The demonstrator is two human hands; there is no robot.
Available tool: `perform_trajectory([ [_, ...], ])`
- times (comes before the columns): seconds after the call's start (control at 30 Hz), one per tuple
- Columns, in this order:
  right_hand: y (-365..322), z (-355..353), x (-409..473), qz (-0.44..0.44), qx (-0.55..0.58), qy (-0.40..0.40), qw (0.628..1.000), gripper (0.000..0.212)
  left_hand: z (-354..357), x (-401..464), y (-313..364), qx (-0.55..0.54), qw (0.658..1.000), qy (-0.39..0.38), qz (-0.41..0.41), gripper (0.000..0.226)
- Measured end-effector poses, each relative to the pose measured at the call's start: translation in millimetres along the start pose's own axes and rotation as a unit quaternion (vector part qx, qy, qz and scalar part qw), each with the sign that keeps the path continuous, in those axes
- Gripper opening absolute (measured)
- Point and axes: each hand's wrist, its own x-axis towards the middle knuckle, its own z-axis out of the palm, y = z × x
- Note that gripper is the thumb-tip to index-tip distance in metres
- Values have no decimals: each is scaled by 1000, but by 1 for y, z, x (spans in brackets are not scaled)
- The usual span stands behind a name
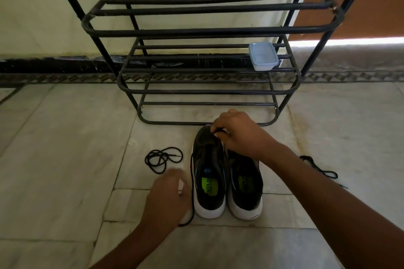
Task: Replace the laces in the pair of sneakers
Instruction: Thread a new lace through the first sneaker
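With the right hand (238, 135) pinching the lace (192, 181) at the left sneaker's (208, 172) toe and the blurred left hand's (168, 196) grip unreadable, a hard pull risked unthreading it.

black sneakers (227, 172) white soles, black laces (162, 159), black rack (207, 30)

Setting: home, entryway corner | floor: pale marble slabs (65, 137) with patterned border strip | black metal shoe rack (207, 30) against cream wall (32, 6) | small lidded plastic box (263, 55) on a rack shelf
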Motion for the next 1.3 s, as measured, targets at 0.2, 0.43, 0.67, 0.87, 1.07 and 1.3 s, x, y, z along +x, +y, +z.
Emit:
perform_trajectory([
  [0.2,-10,-17,12,-30,28,39,998,16,-12,99,44,-199,968,-154,12,73],
  [0.43,-4,-12,9,-40,27,156,987,10,5,133,62,-303,940,-140,-77,14],
  [0.67,5,8,-6,29,23,254,967,10,-9,142,25,-252,951,-102,-144,52],
  [0.87,0,19,-11,17,138,227,964,9,3,106,35,-49,995,-68,-54,18],
  [1.07,3,25,-8,50,145,157,976,16,29,88,27,41,989,-139,-16,39],
  [1.3,3,53,-9,151,77,4,986,31,38,92,23,18,996,-59,-61,5],
])
